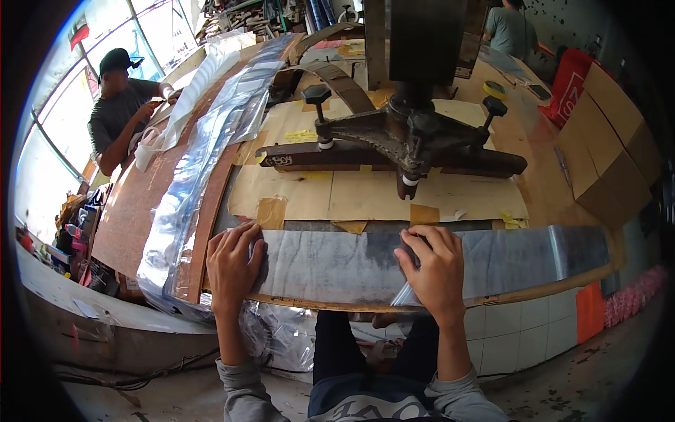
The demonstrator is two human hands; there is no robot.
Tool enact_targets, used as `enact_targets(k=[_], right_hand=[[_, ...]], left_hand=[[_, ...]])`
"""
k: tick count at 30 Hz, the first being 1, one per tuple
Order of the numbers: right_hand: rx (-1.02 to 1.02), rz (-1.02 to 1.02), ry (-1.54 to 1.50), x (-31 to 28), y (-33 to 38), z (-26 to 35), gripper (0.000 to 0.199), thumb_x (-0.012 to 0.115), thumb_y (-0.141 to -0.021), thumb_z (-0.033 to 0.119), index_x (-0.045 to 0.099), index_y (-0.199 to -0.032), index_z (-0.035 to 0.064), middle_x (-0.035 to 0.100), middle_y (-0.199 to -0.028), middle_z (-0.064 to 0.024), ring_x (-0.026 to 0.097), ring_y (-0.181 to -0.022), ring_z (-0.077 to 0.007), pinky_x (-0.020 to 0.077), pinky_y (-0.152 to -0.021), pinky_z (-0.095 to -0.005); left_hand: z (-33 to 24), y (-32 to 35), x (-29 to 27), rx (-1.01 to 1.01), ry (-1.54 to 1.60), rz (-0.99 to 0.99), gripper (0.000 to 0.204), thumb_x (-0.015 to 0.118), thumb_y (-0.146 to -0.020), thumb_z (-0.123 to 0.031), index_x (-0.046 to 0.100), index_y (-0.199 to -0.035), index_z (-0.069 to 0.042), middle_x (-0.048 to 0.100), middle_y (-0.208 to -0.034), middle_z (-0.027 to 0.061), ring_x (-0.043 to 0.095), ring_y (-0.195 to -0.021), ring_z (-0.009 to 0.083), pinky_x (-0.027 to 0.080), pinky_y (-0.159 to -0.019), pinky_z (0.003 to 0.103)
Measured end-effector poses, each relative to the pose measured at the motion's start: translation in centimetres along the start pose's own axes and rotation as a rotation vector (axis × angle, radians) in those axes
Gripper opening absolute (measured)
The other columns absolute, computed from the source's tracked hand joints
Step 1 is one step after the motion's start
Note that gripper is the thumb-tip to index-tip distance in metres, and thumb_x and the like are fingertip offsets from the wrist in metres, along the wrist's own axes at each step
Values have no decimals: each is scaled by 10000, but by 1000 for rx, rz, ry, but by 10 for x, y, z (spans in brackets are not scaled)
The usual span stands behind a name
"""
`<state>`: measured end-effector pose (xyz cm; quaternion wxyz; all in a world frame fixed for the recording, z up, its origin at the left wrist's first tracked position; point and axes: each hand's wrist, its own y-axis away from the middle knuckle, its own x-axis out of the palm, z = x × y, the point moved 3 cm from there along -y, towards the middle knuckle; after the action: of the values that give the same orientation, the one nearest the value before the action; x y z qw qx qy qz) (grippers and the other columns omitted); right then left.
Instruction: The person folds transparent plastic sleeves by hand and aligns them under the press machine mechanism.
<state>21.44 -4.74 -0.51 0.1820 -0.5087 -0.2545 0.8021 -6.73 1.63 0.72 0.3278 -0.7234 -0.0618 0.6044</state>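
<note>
The left hand (232, 271) and right hand (436, 274), loosely curled, their grip impossible to tell, rest on a long, translucent grey plastic strip (323, 260), likely light, floppy and slippery, best held by both ends, along the tan wooden worktop (540, 184)'s near edge.

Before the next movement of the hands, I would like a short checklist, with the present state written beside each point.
1. Bare left hand at the left end of the long, grey, translucent, plastic-looking strip: ok.
2. Bare right hand at the strip, farther right: ok.
3. Strip lying fully smooth: not ok; wavy ripples show.
4. Both hands apart from the long, dark metal bar: ok.
5. Strip fixed to the brown wooden table: cannot tell.
</note>
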Motion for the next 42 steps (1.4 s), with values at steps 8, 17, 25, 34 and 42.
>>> enact_targets(k=[8,17,25,34,42], right_hand=[[0,10,-5,-2,0,-1,256,717,-700,173,658,-907,34,572,-933,-35,524,-923,-205,410,-832,-364],[3,13,-8,0,0,0,263,721,-696,173,659,-913,39,572,-930,-33,524,-917,-204,413,-832,-360],[12,6,-6,-4,0,-1,269,723,-695,164,659,-926,43,570,-928,-36,527,-915,-202,413,-835,-365],[-92,285,-698,-57,17,1,474,719,-655,104,636,-1118,167,537,-1202,-68,494,-1140,-231,377,-961,-392],[-52,43,-849,-71,53,-28,93,729,-651,97,671,-724,95,663,-902,-84,563,-1021,-273,439,-863,-397]], left_hand=[[0,3,3,68,-25,-49,180,623,-798,-159,666,-945,-65,652,-1006,49,609,-921,206,434,-838,331],[8,-8,-5,15,-140,40,139,636,-768,-163,552,-803,-58,529,-863,70,519,-856,264,395,-766,397],[-27,10,-42,9,196,123,220,699,-722,-135,506,-675,-39,475,-700,65,510,-683,256,395,-643,386],[-191,42,-57,245,1347,269,195,746,-679,-101,576,-701,-9,554,-738,70,583,-713,236,475,-665,333],[-212,48,-63,658,1335,256,295,654,-797,-274,565,-912,-18,553,-959,114,567,-931,250,398,-924,410]])
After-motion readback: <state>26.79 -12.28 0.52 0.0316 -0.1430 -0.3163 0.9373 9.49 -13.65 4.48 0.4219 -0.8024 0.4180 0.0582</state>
